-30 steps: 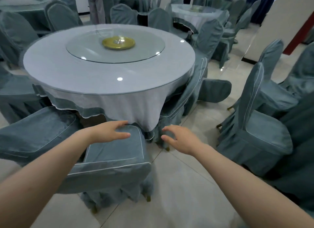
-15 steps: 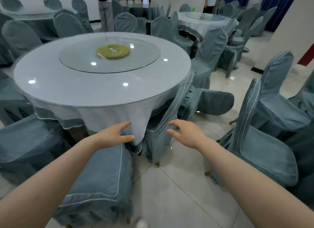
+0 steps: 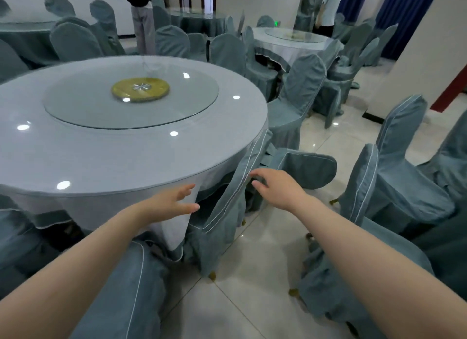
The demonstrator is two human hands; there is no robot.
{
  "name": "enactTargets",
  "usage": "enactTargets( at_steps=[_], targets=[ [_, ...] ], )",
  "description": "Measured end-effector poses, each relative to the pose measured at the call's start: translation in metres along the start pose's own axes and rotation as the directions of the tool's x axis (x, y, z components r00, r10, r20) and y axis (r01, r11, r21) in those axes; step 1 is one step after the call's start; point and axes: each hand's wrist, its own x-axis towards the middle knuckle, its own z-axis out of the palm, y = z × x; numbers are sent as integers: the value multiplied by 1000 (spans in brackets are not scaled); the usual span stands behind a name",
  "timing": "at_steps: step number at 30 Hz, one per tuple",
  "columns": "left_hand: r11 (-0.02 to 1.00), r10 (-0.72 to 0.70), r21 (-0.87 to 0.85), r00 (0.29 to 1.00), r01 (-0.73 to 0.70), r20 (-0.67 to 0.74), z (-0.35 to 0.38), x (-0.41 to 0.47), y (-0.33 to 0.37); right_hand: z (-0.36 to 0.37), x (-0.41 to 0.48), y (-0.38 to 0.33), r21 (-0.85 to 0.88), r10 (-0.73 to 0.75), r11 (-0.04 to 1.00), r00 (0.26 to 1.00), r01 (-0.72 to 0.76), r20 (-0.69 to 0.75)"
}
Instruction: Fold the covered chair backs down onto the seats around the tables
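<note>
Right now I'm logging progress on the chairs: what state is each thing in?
Leaning chair: tipped against the table, not folded.
Chair beyond it: back lying flat.
Chair at near left: folded down.
Left hand: open, empty.
Right hand: open, reaching the leaning chair's edge.

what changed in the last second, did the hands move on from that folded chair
Yes. The left hand has lifted off the folded chair, which now lies lower in view, under the forearm. Both hands have moved forward and right toward the next chair, the one tilted against the table; the right hand is at its piped edge, with no grip visible yet. Both hands stay open and empty, and the table looks unchanged.
</note>
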Motion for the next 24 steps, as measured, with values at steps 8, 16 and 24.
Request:
enactTargets(
  at_steps=[8,16,24],
  targets=[
    [1000,-22,-18,992,20,-123,27,80,49,-19,82,85,5,-143,990,990,143,3],
    [978,-196,-6,910,208,-365,91,173,112,-22,179,181,-77,-368,926,928,371,52],
    [895,-383,-51,701,444,-602,114,235,120,-11,232,225,-9,-359,931,917,366,172]
  ],
)
